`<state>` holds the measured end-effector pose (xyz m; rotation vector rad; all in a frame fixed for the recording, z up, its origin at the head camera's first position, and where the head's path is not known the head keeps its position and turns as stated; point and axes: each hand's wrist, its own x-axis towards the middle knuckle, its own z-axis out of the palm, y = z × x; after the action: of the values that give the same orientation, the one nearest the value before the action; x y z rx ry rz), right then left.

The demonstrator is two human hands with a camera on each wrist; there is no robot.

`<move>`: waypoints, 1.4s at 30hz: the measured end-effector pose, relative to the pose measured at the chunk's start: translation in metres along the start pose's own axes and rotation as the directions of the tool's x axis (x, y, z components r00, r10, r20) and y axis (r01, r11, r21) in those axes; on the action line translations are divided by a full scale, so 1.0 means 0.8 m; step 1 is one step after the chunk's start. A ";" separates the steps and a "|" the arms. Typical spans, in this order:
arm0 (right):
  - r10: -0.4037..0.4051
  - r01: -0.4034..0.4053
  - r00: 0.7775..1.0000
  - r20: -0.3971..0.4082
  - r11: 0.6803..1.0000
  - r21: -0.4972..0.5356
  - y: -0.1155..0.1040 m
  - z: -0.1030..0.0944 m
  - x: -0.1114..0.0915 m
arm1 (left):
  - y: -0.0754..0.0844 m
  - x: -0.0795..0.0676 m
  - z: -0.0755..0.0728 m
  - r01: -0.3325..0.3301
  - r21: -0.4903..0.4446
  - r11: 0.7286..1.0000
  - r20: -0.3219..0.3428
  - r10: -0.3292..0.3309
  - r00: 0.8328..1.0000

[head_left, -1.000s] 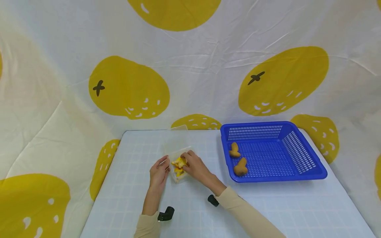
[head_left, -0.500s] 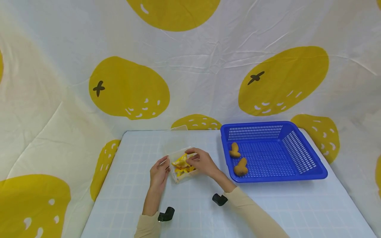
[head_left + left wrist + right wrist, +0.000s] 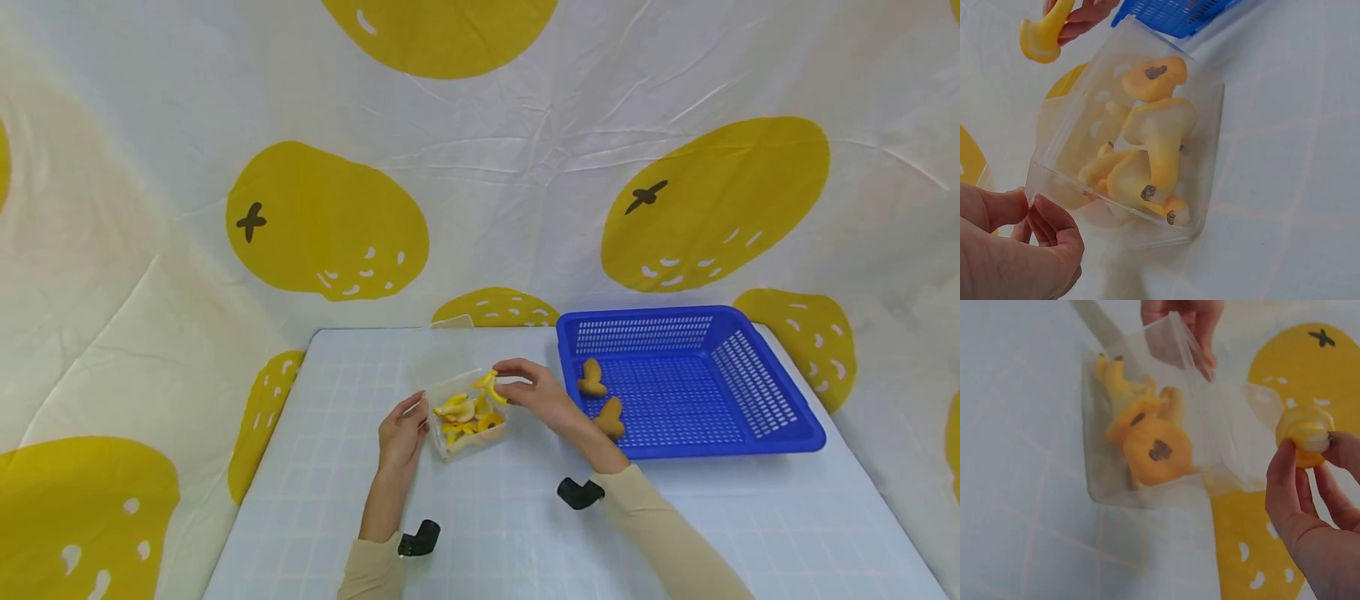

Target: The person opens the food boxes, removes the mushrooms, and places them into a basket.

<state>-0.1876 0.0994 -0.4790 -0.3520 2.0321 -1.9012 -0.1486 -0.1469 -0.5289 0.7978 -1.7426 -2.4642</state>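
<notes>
Left hand (image 3: 401,437) stayed pinched on the left wall of the clear rectangular plastic box (image 3: 1209,137) on the tabletop (image 3: 495,533); yellow mushroom-shaped pieces (image 3: 1163,125) lay inside. Change: right hand (image 3: 543,398) had come up out of it, pinching one yellow-and-white mushroom piece (image 3: 1043,39). So, one fewer inside. Rim clearance looked good, hard to confirm from head view. Farther right: blue perforated plastic basket (image 3: 697,400), two brown lobed pieces (image 3: 592,379) in it.

From here I see two plain beige sleeves (image 3: 660,525). Beside each cuff (image 3: 619,485) I spot a small, bent black piece (image 3: 579,496).
</notes>
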 end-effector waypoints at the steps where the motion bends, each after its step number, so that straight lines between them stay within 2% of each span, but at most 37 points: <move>1: 0.007 -0.007 1.000 -0.009 1.000 -0.002 -0.001 -0.004 -0.002 | 0.000 0.001 0.000 0.001 0.000 1.000 0.002 -0.001 1.000; 15: 0.045 -0.053 0.988 -0.145 0.997 -0.052 -0.003 -0.066 -0.022 | -0.002 -0.002 0.000 -0.006 0.020 1.000 -0.016 0.006 1.000; 23: 0.081 -0.093 0.972 -0.221 0.995 -0.043 0.001 -0.103 -0.035 | -0.002 -0.003 -0.002 -0.002 0.018 1.000 -0.016 0.002 1.000; 35: 0.042 -0.067 0.958 -0.282 0.995 -0.078 0.012 -0.153 -0.064 | -0.003 -0.001 -0.002 -0.019 0.013 1.000 -0.018 0.020 1.000; 42: 0.059 -0.100 0.945 -0.322 0.989 -0.112 0.020 -0.179 -0.081 | -0.003 -0.001 -0.001 -0.027 0.002 1.000 -0.004 0.027 1.000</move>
<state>-0.1859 0.2569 -0.4827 0.0125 2.3396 -1.8830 -0.1472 -0.1462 -0.5306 0.7737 -1.7425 -2.4420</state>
